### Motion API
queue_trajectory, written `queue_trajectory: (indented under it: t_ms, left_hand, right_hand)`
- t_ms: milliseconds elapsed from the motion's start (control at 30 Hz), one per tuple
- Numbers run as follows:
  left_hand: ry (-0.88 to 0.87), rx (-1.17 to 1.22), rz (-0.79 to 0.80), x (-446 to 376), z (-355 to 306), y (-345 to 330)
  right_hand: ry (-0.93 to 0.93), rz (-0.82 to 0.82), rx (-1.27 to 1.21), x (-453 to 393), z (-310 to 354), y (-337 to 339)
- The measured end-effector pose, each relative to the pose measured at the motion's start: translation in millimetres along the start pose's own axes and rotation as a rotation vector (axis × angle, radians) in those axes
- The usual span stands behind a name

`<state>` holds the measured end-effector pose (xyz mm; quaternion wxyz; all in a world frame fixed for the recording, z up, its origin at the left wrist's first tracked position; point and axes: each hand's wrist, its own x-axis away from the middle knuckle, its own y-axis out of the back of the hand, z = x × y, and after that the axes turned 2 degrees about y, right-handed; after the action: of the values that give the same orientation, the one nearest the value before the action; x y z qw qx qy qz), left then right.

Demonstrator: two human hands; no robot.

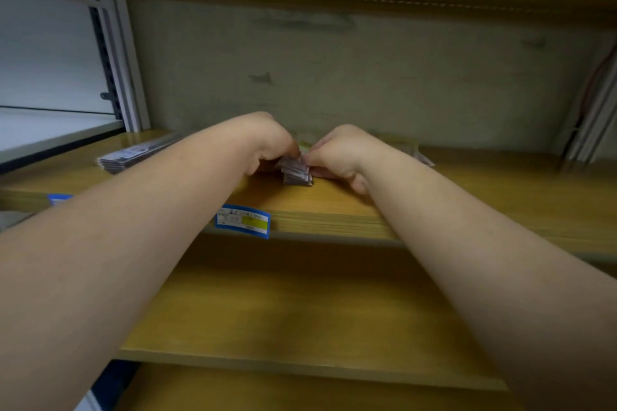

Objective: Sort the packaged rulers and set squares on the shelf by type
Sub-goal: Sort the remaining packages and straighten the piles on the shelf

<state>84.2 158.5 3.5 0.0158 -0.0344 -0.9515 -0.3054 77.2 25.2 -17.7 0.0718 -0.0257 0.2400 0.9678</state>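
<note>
Both of my hands reach onto the wooden shelf [334, 207]. Between them lies a stack of packaged rulers [296, 172], its near end facing me. My left hand [263, 143] grips the stack from the left, and my right hand [337, 152] grips it from the right, fingers curled over the top. A second stack of packaged rulers [133, 154] lies at the left of the shelf, angled toward the back. More clear packages [414, 150] lie behind my right wrist, mostly hidden.
A blue and yellow price label [243, 221] sticks on the shelf's front edge, another blue label [59, 199] further left. A lower wooden shelf [283, 310] is below. A metal upright [120, 63] stands at left, a grey back wall [334, 70] behind.
</note>
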Motion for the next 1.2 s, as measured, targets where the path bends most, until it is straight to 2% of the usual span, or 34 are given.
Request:
queue_trajectory:
  t_ms: [333, 500, 667, 1033, 1200]
  left_hand:
    - [0.158, 0.364, 0.127, 7.2, -12.8, -5.4]
    - [0.226, 0.485, 0.14, -0.9, -9.8, -2.3]
    - [0.225, 0.475, 0.136, -0.5, -14.1, -8.8]
    - [0.165, 0.401, 0.091, 2.6, -11.0, -17.6]
    - [0.144, 0.457, 0.069, 10.2, -5.4, -10.3]
  right_hand:
    - [-0.029, -0.001, -0.15, 6.0, 0.8, 9.9]
    - [-0.038, 0.007, -0.199, 10.1, 1.8, 10.0]
    - [-0.041, 0.014, -0.293, 9.8, -0.6, 11.7]
    - [-0.031, 0.006, -0.284, 11.1, -3.6, 11.6]
    - [0.001, -0.038, -0.088, 13.1, -1.7, 8.6]
